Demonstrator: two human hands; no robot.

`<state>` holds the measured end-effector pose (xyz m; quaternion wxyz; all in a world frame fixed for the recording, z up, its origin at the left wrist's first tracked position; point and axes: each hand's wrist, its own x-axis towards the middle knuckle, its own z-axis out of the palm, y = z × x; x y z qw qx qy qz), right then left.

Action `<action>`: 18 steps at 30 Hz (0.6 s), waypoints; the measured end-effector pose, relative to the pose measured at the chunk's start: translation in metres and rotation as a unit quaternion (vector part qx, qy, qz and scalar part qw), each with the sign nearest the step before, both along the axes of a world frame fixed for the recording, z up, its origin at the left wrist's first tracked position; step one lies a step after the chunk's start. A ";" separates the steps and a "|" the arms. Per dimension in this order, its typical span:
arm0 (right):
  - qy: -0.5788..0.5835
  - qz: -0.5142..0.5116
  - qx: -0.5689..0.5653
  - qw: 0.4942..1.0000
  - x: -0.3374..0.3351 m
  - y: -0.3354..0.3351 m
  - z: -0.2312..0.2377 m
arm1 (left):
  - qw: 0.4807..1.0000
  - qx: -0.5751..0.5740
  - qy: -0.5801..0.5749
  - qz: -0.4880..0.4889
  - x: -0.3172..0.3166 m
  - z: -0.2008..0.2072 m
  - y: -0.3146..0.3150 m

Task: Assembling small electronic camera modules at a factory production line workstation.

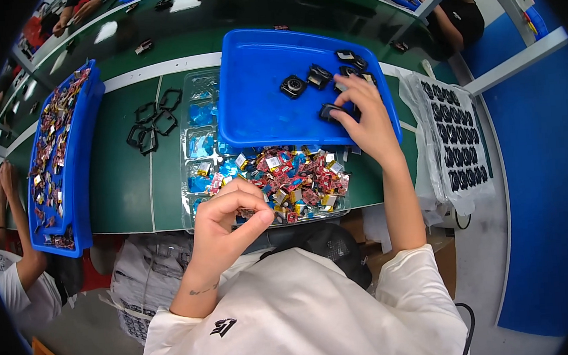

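Observation:
My left hand (pixel 232 215) is closed in a pinch above the near edge of the clear plastic tray (pixel 185 185). A small brownish piece shows between its fingers, too hidden to name. Over the right side of the blue tray (pixel 250 87) my right hand (pixel 367 121) reaches down with thumb and fingers apart. Its thumb is at a black watch-like case (pixel 327 112). More black cases lie around those fingers, one with a round dial face (pixel 293 86). Small red circuit boards (pixel 309 195) with silver-and-yellow batteries are heaped in the clear tray below the blue one.
Black frames (pixel 149 136) lie on the green table to the left. Beyond them stands a long blue bin (pixel 94 92) full of small boards. At the right, a white sheet (pixel 419 110) bears rows of black cases (pixel 456 138). Other people work at the left and far side.

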<state>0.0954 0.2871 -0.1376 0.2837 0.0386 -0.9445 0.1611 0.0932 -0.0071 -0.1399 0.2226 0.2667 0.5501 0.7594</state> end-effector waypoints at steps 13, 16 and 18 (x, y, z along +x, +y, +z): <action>-0.123 0.153 -0.588 0.785 0.054 -0.120 0.010 | 0.915 -0.154 0.305 0.216 -0.011 0.020 0.033; -0.134 0.150 -0.584 0.787 0.055 -0.122 0.008 | 0.894 -0.193 0.336 0.226 -0.010 0.019 0.031; -0.138 0.152 -0.580 0.789 0.056 -0.123 0.008 | 0.894 -0.199 0.333 0.225 -0.009 0.017 0.030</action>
